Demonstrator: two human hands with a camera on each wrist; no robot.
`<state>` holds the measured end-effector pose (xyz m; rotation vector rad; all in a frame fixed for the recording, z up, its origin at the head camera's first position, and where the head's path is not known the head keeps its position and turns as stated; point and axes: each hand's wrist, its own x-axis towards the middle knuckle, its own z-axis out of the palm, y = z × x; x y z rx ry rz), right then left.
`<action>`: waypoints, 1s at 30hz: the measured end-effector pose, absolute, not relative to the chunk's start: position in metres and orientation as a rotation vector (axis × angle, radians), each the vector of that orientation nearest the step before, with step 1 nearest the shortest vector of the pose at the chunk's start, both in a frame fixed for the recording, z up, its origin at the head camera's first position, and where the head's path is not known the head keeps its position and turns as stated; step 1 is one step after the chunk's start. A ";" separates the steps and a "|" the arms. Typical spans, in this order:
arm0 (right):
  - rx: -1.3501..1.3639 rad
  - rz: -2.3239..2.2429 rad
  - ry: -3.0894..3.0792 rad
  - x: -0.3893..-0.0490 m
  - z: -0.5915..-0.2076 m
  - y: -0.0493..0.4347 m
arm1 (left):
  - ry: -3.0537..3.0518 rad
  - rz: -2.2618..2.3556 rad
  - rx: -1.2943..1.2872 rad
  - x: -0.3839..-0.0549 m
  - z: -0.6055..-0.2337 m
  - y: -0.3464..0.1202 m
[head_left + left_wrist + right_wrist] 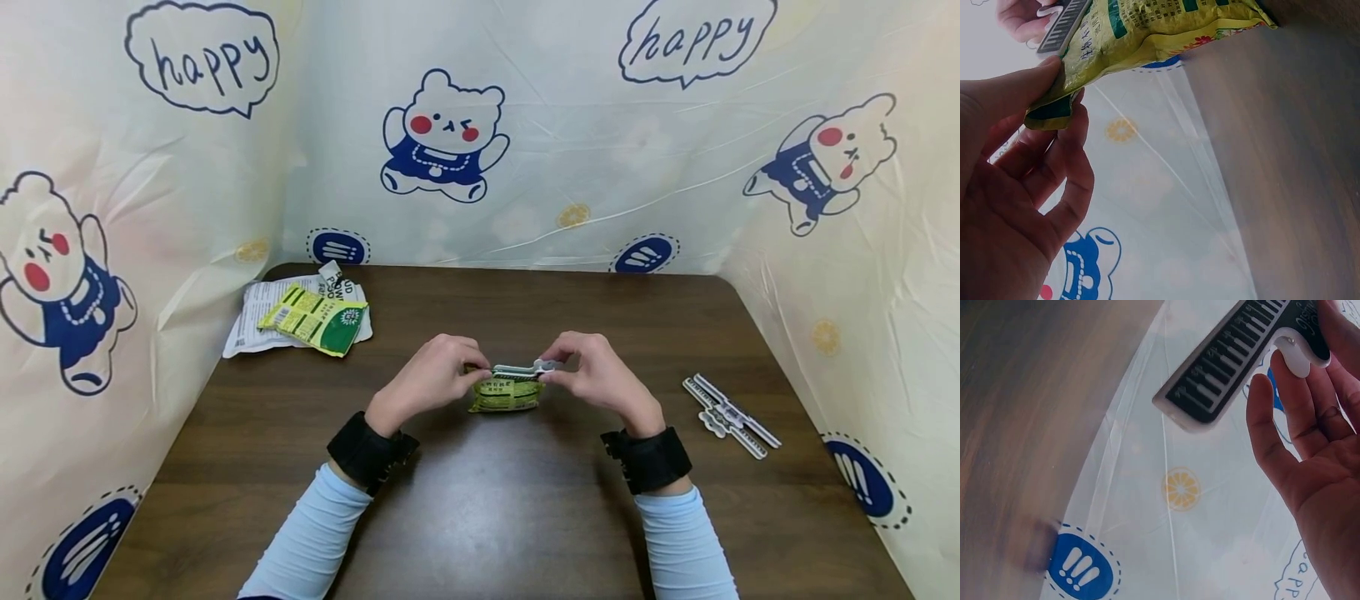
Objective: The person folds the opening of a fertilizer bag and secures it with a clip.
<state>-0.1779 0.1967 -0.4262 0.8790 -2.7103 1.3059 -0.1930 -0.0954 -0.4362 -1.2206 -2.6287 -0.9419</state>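
A small yellow-green printed bag (506, 395) stands near the middle of the table, its top edge facing up. My left hand (438, 375) pinches one upper corner of this bag, thumb against fingers, as the left wrist view shows. In my right hand (596, 377) is a bag clip (1229, 359) with a piano-key pattern, gripped at its end with the white lever. From the head view, the clip lies along the bag's top edge. Whether it is clamped there I cannot tell. No bag appears in the right wrist view.
At the back left, another yellow-green bag (318, 321) rests on a white printed bag (251, 321). More piano-key clips (731, 415) lie together on the right side of the brown table (480, 517). Patterned cloth (570, 150) rises along the back and both sides.
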 end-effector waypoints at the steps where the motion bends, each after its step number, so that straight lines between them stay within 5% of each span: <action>1: 0.881 1.306 -2.710 -0.178 -0.426 0.196 | -2.626 -0.943 -1.226 -0.193 -0.436 -0.095; 30: 0.887 1.302 -2.738 -0.178 -0.426 0.198 | -2.713 -0.948 -1.199 -0.197 -0.426 -0.112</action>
